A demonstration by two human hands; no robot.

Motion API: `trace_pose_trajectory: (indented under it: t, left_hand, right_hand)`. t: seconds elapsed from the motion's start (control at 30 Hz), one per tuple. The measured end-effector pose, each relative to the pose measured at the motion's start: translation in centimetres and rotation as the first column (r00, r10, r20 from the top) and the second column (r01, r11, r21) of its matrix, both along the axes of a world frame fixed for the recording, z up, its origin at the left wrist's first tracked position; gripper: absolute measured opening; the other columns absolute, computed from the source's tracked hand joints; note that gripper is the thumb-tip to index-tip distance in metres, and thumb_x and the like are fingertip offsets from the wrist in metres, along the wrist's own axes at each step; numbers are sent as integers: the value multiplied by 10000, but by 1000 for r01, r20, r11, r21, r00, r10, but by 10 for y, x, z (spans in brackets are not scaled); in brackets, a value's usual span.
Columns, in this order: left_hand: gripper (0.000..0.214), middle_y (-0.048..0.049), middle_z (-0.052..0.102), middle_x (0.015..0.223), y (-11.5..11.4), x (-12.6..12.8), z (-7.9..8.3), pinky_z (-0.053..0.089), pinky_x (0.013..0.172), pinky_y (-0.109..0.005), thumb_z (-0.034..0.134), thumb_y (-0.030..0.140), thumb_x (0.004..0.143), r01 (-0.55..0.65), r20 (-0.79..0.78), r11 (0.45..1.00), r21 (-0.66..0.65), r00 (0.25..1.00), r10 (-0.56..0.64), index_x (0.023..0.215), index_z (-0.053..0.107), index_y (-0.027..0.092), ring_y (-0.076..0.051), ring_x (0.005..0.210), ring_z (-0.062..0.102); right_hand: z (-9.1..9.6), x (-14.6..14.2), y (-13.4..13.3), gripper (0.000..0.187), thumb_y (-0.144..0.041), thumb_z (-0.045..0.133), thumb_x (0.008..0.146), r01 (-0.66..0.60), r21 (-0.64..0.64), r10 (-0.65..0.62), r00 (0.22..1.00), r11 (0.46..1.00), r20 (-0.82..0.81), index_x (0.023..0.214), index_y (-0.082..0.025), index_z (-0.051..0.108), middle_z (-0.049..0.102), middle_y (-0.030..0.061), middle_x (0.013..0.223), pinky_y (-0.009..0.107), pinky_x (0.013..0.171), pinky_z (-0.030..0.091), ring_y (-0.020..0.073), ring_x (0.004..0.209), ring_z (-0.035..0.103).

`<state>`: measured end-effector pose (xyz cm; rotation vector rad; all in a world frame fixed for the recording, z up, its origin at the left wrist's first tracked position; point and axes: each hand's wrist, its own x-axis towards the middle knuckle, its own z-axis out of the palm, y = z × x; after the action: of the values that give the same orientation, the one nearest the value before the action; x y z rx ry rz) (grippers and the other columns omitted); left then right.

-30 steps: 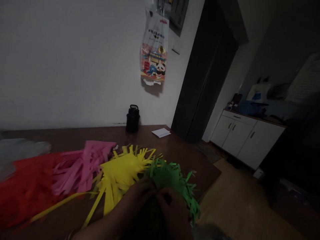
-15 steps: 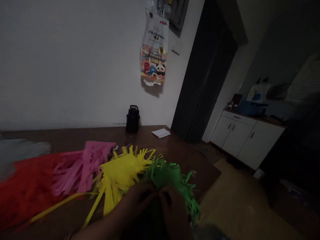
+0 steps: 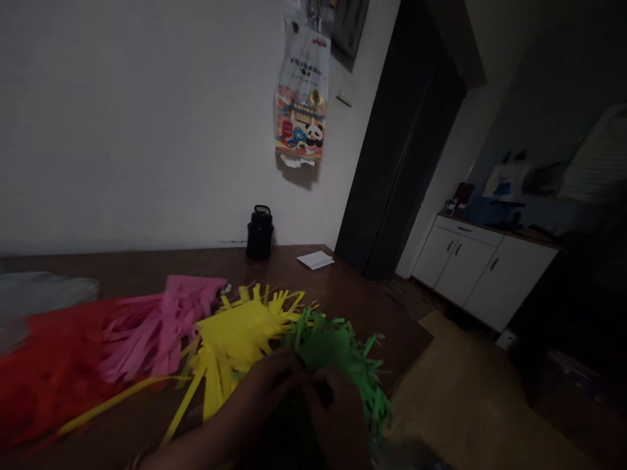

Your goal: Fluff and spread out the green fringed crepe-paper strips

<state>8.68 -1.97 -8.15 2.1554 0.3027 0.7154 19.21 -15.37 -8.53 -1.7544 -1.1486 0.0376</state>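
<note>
Green fringed paper (image 3: 328, 349) lies at the table's near right, its cut strips spreading outward. Both hands meet at its near edge, in deep shadow. My left hand (image 3: 277, 378) is closed, thumb and fingers pinched at that edge. My right hand (image 3: 337, 405) is closed beside it in a similar pinch, the fingertips of the two hands almost touching. What lies below and between the palms is too dark to make out. Yellow fringed paper (image 3: 240, 333) sits just left of the hands, one long strip trailing leftward.
Pink fringed paper (image 3: 171, 316) and a red paper heap (image 3: 59, 365) lie further left, with a pale plastic bag (image 3: 44, 294) behind. At the back stand a black bottle (image 3: 259, 234) and white paper (image 3: 316, 260). The brown table (image 3: 392, 326) ends at the right; a white cabinet (image 3: 482, 267) stands beyond.
My fingers have shifted slightly, the right thumb moving a little left toward the left hand. The papers lie almost as before.
</note>
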Motion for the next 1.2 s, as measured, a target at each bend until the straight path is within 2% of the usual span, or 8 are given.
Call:
trace_pose_trajectory:
  t: [0.17,0.3,0.53,0.77,0.9,0.97,1.07,1.2]
  left_hand:
    - [232,-7,625,750,-2,1,5,448,676,-266,514,335,851,-23,5,1000,-15,1000,23,691,627,211,-180,723,587]
    - [229,-11,637,770,-2,2,5,459,706,-274,509,352,850,-36,7,999,-29,999,36,702,618,215,-191,756,602]
    - [245,-15,640,762,-4,1,7,456,700,-282,499,371,850,-34,6,999,-43,999,34,702,626,222,-197,751,595]
    - [252,-20,636,750,-4,2,6,460,704,-289,498,365,845,-37,-5,998,-47,999,37,692,628,214,-199,745,599]
    - [278,-27,649,772,-3,1,6,460,716,-291,482,377,865,-33,-12,999,-26,999,33,710,641,209,-199,758,600]
    - [245,-30,664,785,-4,0,6,467,727,-296,526,396,846,-22,-19,1000,-15,1000,22,755,653,207,-209,782,614]
    - [221,-35,672,798,-5,0,4,475,728,-301,572,409,822,-17,-22,1000,6,1000,17,795,647,203,-217,798,627]
    - [262,-30,639,738,-6,0,4,463,665,-288,462,367,874,-45,-1,998,47,999,45,708,586,207,-194,713,605]
  right_hand:
    - [-2,3,1,120,-208,554,871,-42,0,42,996,999,-73,794,-204,646,667,4,786,245,687,416,176,762,628]
    - [-2,4,0,164,-235,513,892,-39,33,42,997,999,-72,808,-205,651,666,8,790,250,699,416,175,762,624]
    - [1,2,0,106,-240,565,852,-38,6,38,994,999,-106,814,-203,657,677,8,802,251,717,418,181,782,635]
    - [0,2,1,148,-258,530,869,-23,-21,21,994,1000,-112,795,-209,649,668,9,800,261,721,408,187,786,623]
    - [-2,3,1,156,-270,521,868,-19,-2,18,988,1000,-151,820,-206,655,675,12,810,259,727,418,187,789,627]
    - [-1,3,0,149,-265,526,862,-28,15,30,986,999,-164,806,-205,650,670,7,785,249,705,425,180,766,628]
    - [1,2,-1,141,-243,523,864,-49,37,54,989,998,-139,799,-207,643,666,2,781,239,683,432,172,756,632]
    - [2,0,-2,130,-216,524,869,-21,67,22,999,998,-27,784,-214,622,650,-9,755,236,659,426,162,717,622]
